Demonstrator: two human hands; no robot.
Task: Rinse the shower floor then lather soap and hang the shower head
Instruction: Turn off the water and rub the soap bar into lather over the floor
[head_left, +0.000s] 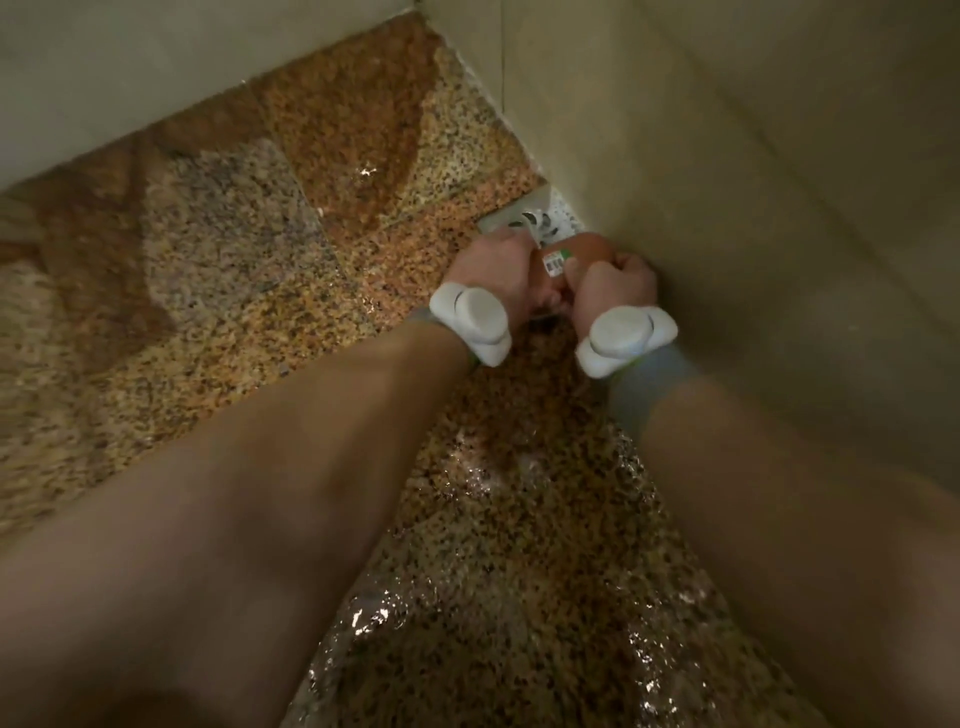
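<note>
Left hand and right hand both grip the soap beside the drain; a wet grip could let it squirt loose.

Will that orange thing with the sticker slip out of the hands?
Probably a bit slippery: the floor glistens wet, so the hands may be wet too. The orange thing looks smooth and rounded, so it might roll if dropped. The left hand and right hand both grip it, which should help.
</note>
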